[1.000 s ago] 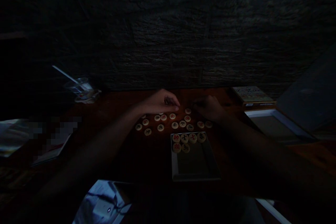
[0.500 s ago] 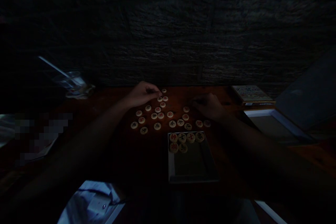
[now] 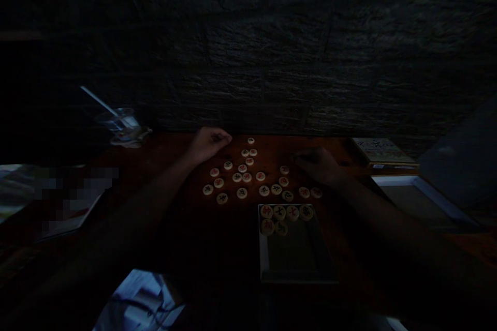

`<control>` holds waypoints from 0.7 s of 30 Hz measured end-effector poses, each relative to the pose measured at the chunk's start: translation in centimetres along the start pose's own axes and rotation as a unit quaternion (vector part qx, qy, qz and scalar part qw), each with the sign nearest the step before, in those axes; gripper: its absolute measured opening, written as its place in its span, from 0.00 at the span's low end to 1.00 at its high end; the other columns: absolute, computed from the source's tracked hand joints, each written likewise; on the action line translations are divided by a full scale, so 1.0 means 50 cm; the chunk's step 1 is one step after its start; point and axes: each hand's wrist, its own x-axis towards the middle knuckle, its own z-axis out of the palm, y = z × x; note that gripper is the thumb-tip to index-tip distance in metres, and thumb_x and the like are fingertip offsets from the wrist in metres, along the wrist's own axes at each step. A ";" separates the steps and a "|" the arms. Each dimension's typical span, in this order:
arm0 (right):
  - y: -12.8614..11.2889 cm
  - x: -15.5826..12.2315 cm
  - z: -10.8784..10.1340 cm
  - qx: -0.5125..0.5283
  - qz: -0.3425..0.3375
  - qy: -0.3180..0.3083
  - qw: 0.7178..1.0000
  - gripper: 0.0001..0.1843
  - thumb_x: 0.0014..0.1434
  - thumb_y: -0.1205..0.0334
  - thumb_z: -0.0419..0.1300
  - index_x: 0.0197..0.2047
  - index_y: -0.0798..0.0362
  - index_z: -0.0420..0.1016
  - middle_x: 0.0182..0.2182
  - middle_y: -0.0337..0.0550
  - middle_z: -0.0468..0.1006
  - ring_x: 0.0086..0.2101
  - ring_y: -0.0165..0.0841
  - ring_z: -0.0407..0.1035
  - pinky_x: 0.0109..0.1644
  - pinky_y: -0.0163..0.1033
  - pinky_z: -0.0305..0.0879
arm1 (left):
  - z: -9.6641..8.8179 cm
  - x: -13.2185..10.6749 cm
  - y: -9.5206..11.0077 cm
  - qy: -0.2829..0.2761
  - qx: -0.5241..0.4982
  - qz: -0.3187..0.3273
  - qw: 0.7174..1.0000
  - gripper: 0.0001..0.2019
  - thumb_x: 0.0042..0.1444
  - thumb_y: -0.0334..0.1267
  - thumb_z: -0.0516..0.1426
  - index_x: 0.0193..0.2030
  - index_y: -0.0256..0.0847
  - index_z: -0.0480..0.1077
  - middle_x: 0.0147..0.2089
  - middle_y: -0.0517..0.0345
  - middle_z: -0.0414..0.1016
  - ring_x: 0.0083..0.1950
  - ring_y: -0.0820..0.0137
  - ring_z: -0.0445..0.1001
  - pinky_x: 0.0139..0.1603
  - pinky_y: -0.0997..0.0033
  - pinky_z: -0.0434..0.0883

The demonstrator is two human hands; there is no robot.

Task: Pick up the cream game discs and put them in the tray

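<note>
Pale discs (image 3: 264, 190) lie dim between left hand (image 3: 207, 144) and right hand (image 3: 319, 165).

Dark reddish wooden table (image 3: 272, 147). Scattered flat near the middle of its far edge: pale xiangqi discs (image 3: 242, 177). Just nearer, a shallow white-rimmed tray (image 3: 264, 258), six more discs in its far end. At the far left corner, a clear plastic cup (image 3: 120, 123) with straw. At the far right corner, a flat game box (image 3: 382, 151). Along the right edge, a second tray (image 3: 427, 194).
</note>
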 end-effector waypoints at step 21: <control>0.009 0.005 0.007 0.000 -0.010 0.008 1.000 0.14 0.65 0.57 0.61 0.45 0.51 0.88 0.41 0.41 0.88 0.39 0.39 0.81 0.43 0.39 0.74 | 0.071 0.049 -0.008 -0.153 0.158 0.148 0.964 0.16 0.67 0.33 0.53 0.53 0.40 0.81 0.55 0.49 0.83 0.58 0.60 0.78 0.67 0.55 0.65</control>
